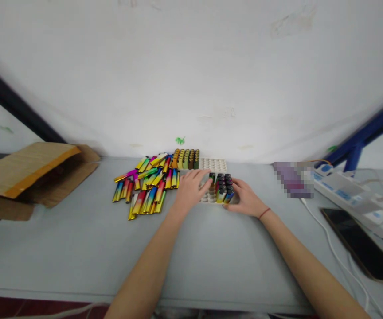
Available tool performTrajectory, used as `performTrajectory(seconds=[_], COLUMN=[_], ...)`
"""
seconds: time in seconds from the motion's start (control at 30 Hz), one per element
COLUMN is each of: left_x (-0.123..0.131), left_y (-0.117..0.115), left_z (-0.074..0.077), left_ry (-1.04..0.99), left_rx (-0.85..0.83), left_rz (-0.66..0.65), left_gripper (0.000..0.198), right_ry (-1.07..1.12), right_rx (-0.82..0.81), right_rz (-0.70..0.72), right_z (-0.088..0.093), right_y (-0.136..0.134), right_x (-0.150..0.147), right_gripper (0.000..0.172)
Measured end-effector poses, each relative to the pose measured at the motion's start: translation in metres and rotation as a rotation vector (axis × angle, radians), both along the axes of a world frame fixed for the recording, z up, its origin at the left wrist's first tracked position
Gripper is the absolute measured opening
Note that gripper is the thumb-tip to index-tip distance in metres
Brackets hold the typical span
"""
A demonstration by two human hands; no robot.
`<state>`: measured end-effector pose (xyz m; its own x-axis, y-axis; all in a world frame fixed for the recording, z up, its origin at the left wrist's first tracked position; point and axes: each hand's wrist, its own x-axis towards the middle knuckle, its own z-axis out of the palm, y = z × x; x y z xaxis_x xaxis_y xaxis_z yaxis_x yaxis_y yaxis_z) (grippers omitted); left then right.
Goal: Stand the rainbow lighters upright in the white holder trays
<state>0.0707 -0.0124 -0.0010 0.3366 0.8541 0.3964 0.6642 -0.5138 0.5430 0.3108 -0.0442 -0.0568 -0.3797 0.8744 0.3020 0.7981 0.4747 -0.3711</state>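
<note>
A white tray with round holes (208, 198) lies on the grey table, with several black-topped colourful lighters (224, 188) upright in its right part. My left hand (192, 189) reaches over the tray's left side, its thumb and fingertips at a dark-topped lighter (212, 177). Against the right side of the upright lighters rests my right hand (246, 199), thumb and fingers apart around the tray's edge. A loose pile of shiny rainbow lighters (148, 181) lies left of my left hand. Behind, another tray (216, 165) holds rows of gold and dark-topped lighters (185, 158).
An open cardboard box (35, 170) lies at the left. On the right are a pixelated purple object (293, 179), a black phone (361, 241), a white power strip (351, 195) and white cables (327, 239). The wall (191, 79) rises behind the table (211, 261).
</note>
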Motion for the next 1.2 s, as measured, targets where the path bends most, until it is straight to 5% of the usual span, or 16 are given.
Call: performTrajectory(seconds=[0.13,0.3,0.43,0.87,1.03,1.2], left_x=[-0.038,-0.094,-0.109,-0.097,-0.089,-0.058], left_y=[0.001,0.001,0.003,0.003,0.004,0.005], left_z=[0.018,0.028,0.021,0.021,0.022,0.019], left_ry=[0.109,0.361,0.381,0.356,-0.045,-0.578], left_rx=[-0.002,-0.349,-0.480,-0.427,-0.231,-0.396], left_rz=[0.318,0.708,0.687,0.698,0.628,0.522], left_gripper=[0.032,0.038,0.043,0.037,0.025,0.024], right_ry=[-0.008,-0.020,-0.023,-0.027,-0.029,-0.030], right_rx=[0.003,0.005,0.013,0.021,0.026,0.042], right_rz=[-0.028,-0.034,-0.038,-0.024,-0.024,-0.017], right_z=[0.001,0.001,0.000,0.002,0.002,0.002], right_y=[-0.001,-0.002,-0.003,-0.006,-0.007,-0.007], right_x=[-0.002,-0.003,-0.003,-0.004,-0.004,-0.004], right_gripper=[0.071,0.068,0.068,0.065,0.064,0.063])
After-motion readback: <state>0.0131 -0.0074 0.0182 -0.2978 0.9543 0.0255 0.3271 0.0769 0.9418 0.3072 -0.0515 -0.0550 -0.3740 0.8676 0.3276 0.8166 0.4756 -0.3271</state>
